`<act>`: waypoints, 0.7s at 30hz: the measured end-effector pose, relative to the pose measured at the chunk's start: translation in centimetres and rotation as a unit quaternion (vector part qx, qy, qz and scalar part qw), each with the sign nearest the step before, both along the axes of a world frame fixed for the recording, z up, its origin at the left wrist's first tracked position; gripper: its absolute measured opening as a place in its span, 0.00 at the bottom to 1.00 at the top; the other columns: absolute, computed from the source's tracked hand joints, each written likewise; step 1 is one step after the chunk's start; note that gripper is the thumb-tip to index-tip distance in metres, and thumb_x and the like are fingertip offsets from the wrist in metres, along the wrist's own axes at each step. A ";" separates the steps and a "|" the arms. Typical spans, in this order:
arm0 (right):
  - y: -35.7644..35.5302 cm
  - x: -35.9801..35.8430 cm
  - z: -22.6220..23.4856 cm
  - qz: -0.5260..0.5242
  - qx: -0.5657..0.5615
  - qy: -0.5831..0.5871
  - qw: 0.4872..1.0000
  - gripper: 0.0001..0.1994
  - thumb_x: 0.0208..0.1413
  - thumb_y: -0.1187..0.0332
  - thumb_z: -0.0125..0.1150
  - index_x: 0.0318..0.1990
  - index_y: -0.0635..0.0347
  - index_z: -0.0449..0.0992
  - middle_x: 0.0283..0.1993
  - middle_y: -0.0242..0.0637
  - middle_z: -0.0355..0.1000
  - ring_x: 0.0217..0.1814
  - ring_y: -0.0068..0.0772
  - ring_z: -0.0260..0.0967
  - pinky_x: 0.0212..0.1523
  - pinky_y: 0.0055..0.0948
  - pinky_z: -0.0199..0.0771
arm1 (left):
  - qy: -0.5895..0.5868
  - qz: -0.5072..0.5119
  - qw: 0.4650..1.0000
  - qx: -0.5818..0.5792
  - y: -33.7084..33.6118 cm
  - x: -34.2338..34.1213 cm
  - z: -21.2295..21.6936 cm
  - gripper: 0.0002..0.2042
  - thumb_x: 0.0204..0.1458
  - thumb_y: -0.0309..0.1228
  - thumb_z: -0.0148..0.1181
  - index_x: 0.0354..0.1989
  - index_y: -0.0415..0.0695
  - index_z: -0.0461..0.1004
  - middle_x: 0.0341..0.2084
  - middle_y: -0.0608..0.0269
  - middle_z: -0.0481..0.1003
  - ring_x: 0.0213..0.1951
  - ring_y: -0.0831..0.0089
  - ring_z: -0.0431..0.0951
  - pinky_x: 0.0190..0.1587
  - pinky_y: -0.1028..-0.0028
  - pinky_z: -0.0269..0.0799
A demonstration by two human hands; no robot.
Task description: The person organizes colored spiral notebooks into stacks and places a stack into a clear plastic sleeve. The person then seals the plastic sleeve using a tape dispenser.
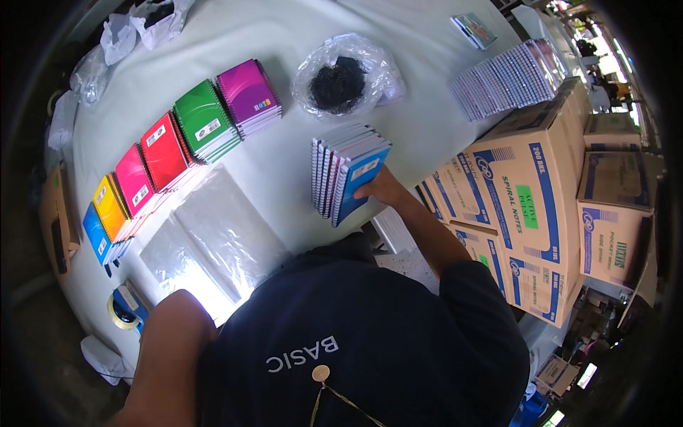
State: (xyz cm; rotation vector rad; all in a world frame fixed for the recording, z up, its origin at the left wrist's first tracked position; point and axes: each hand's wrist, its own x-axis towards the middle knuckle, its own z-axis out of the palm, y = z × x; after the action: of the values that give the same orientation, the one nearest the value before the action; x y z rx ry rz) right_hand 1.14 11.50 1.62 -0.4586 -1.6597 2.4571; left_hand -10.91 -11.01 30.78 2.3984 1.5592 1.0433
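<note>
Because the right hand (384,188) alone shows on the stack (352,178), uneven pressure could let its outer books slide out of line. The grip seems to pinch the stack by its right side, thumb on the blue cover and fingers mostly hidden; the left hand is out of view, so I cannot tell its state. The stack stands at the near right of the tabletop (427,85), though whether its base rests there is unclear. Its wire coils could catch one another if books shift.

Cartons (526,192) crowd the right forearm and could block a swing that way. A bag (377,67) of black bits sits just beyond the stack, slick clear sheets (213,228) lie to its left, and coloured notebooks (206,124) line the far left.
</note>
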 end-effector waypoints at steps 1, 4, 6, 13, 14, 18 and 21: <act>-0.3 0.0 0.2 0.002 0.004 0.020 1.000 0.41 0.28 0.71 0.77 0.56 0.61 0.63 0.51 0.36 0.69 0.55 0.32 0.65 0.56 0.32 0.66 | 0.002 -0.002 1.000 0.003 -0.1 0.1 0.1 0.29 0.40 0.38 0.67 0.51 0.42 0.65 0.45 0.53 0.70 0.49 0.61 0.71 0.49 0.67 0.66; -0.7 -0.4 0.7 0.017 0.166 0.042 0.985 0.39 0.26 0.67 0.79 0.53 0.61 0.67 0.50 0.36 0.70 0.55 0.33 0.65 0.55 0.33 0.66 | 0.001 -0.005 1.000 0.008 -0.7 -0.1 0.6 0.27 0.41 0.37 0.66 0.50 0.42 0.66 0.45 0.54 0.70 0.48 0.62 0.71 0.48 0.68 0.66; -1.0 -0.6 2.0 0.025 0.237 0.051 0.970 0.35 0.25 0.64 0.79 0.48 0.60 0.72 0.49 0.36 0.71 0.54 0.34 0.65 0.55 0.33 0.65 | -0.001 -0.008 1.000 0.012 -0.5 -0.2 0.6 0.26 0.41 0.36 0.66 0.50 0.42 0.66 0.45 0.54 0.71 0.48 0.62 0.71 0.48 0.68 0.66; -1.4 -0.2 0.4 0.054 0.374 -0.009 0.926 0.36 0.26 0.62 0.79 0.49 0.62 0.71 0.48 0.37 0.73 0.52 0.34 0.68 0.56 0.33 0.64 | -0.012 -0.012 1.000 0.025 -0.3 0.2 0.2 0.23 0.44 0.32 0.64 0.49 0.43 0.67 0.45 0.56 0.71 0.47 0.64 0.72 0.48 0.69 0.66; -1.4 0.1 0.4 0.046 0.277 -0.040 0.959 0.37 0.24 0.64 0.79 0.49 0.62 0.71 0.48 0.38 0.73 0.52 0.35 0.68 0.56 0.33 0.64 | -0.020 -0.015 0.999 0.029 -0.2 0.1 -0.2 0.22 0.44 0.32 0.64 0.49 0.43 0.67 0.45 0.57 0.71 0.47 0.64 0.72 0.48 0.69 0.66; -1.5 0.3 1.2 0.077 0.135 -0.026 0.988 0.36 0.25 0.64 0.79 0.48 0.62 0.72 0.49 0.38 0.72 0.53 0.35 0.67 0.55 0.34 0.64 | -0.026 -0.033 0.998 0.037 0.2 0.6 -0.2 0.21 0.45 0.30 0.63 0.49 0.44 0.68 0.45 0.58 0.71 0.46 0.65 0.72 0.48 0.70 0.66; -2.2 -0.6 2.4 0.053 0.394 0.024 0.917 0.37 0.24 0.63 0.80 0.48 0.63 0.72 0.48 0.38 0.73 0.52 0.35 0.67 0.56 0.34 0.63 | -0.033 -0.026 0.998 0.045 -0.2 0.4 -0.2 0.19 0.46 0.29 0.62 0.49 0.44 0.69 0.44 0.58 0.72 0.46 0.66 0.72 0.48 0.70 0.66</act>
State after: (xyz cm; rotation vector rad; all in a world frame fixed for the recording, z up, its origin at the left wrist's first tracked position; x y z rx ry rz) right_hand 0.55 9.25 4.02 -0.1865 -2.4743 1.5986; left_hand -10.54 -11.21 30.62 2.4212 1.4502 1.1934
